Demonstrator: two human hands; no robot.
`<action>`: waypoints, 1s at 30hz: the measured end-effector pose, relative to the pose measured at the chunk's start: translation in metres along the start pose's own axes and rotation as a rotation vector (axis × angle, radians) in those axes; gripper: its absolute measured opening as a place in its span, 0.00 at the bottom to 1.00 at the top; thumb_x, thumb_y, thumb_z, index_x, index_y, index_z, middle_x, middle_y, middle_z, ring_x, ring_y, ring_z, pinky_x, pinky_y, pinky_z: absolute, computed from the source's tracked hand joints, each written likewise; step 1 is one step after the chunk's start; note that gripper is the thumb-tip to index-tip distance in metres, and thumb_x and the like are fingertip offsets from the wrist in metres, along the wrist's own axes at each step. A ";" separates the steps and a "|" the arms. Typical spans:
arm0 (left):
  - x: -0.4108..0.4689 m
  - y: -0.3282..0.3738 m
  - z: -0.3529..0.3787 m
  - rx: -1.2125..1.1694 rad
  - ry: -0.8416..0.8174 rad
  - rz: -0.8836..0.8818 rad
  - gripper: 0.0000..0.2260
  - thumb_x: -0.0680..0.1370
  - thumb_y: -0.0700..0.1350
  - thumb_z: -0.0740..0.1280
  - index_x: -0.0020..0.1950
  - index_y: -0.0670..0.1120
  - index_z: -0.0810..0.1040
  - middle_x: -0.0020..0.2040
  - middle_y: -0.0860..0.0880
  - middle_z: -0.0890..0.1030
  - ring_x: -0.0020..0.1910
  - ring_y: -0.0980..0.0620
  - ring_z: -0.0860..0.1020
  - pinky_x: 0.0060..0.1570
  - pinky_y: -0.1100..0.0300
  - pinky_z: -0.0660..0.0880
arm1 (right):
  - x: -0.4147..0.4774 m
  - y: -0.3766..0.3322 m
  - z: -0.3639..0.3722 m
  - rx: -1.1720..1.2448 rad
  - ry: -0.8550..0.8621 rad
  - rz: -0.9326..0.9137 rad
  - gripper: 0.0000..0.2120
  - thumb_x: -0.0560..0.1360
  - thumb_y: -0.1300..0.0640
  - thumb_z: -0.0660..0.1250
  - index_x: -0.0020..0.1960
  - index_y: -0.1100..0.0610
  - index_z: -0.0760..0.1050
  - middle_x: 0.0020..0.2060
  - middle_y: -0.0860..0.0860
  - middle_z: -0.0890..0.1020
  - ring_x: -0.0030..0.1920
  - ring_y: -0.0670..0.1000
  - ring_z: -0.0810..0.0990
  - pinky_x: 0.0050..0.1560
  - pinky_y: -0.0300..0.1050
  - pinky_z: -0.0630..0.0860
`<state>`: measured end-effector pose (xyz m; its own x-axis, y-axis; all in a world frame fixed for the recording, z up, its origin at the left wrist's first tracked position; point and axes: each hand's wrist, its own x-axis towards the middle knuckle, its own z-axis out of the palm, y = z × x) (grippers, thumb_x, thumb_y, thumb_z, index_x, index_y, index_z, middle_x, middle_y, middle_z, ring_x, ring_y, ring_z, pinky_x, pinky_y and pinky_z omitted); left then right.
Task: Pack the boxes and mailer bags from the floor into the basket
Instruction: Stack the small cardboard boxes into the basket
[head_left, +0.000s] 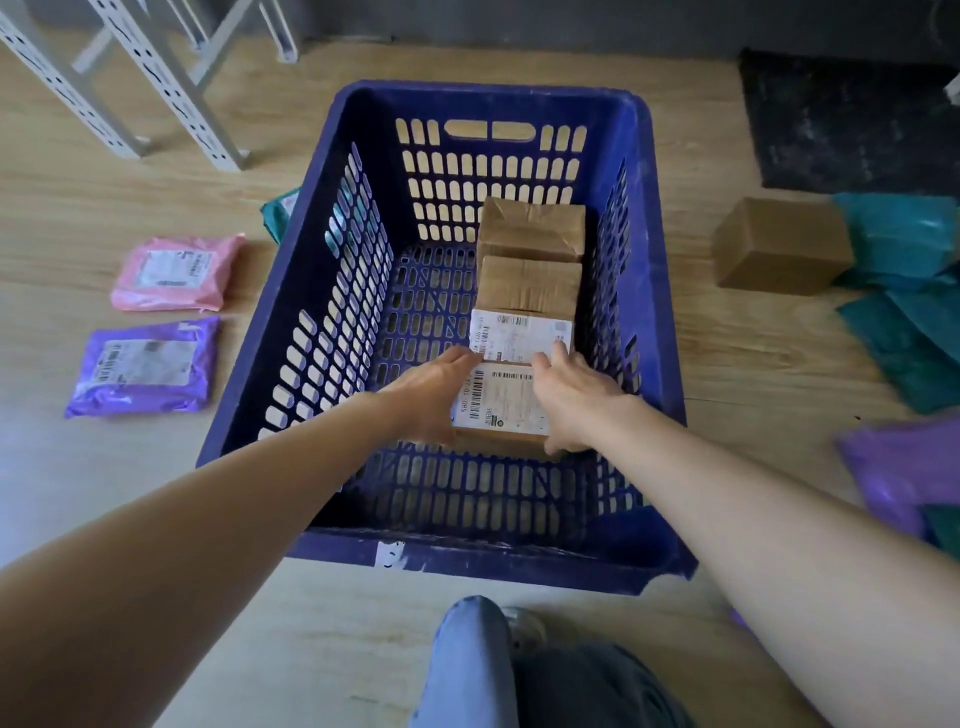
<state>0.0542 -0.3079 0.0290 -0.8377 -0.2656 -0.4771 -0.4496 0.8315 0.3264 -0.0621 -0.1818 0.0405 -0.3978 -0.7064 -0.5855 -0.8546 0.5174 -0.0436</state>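
Okay, nearest first: a knee in blue jeans (470, 660), cut off by the bottom edge. Both bare forearms cross the near rim of the blue plastic basket (467, 556) on the wooden floor (753, 364).

Left hand (434, 395) lies against the left side of the nearest labelled box (501, 400), fingers fairly straight and pressing; its thumb is hidden. Right hand (571, 400) grips the same box from the right, fingers over the top and thumb down the near corner. The box's sides are mostly covered by the hands, and whether it rests on the basket floor cannot be told.

It is the nearest of 4 boxes in 1 row along the right wall. Touching behind it is the second labelled box (519, 332), label print too small to read. Next come a plain brown box (527, 283) and a taped brown box (530, 223), the last close to the far wall. Left of the row the slotted basket floor shows, about half the width.

On the floor at left lie a purple mailer bag (145, 364) and a pink mailer bag (176, 273), both well apart from the basket. A teal bag (278, 213) is mostly hidden behind the left wall. At right are a purple bag (904, 467) cut off by the frame, teal mailer bags (904, 291) overlapping, and a loose cardboard box (782, 244) just beside them.
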 end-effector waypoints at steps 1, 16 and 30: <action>0.002 0.000 0.003 -0.002 0.006 -0.004 0.46 0.65 0.40 0.76 0.77 0.46 0.53 0.72 0.48 0.62 0.66 0.46 0.70 0.59 0.59 0.71 | 0.002 0.000 0.001 -0.007 -0.002 0.006 0.45 0.64 0.58 0.78 0.71 0.60 0.54 0.66 0.58 0.59 0.68 0.60 0.63 0.58 0.55 0.74; -0.004 0.020 -0.006 0.065 0.033 -0.024 0.43 0.71 0.45 0.74 0.78 0.49 0.50 0.78 0.50 0.52 0.65 0.45 0.73 0.62 0.51 0.74 | -0.007 0.001 -0.009 0.087 0.061 0.040 0.46 0.70 0.66 0.70 0.76 0.59 0.43 0.71 0.60 0.57 0.71 0.61 0.60 0.62 0.57 0.70; -0.060 0.185 -0.088 0.201 0.278 0.297 0.34 0.75 0.47 0.69 0.76 0.49 0.55 0.74 0.45 0.63 0.63 0.44 0.73 0.59 0.50 0.72 | -0.165 0.096 -0.041 0.400 0.636 0.127 0.37 0.73 0.62 0.69 0.76 0.54 0.53 0.73 0.54 0.59 0.68 0.58 0.68 0.57 0.50 0.71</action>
<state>-0.0064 -0.1815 0.1900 -0.9850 -0.0998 -0.1405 -0.1315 0.9623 0.2382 -0.0917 -0.0352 0.1661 -0.7039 -0.7096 -0.0321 -0.6518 0.6632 -0.3679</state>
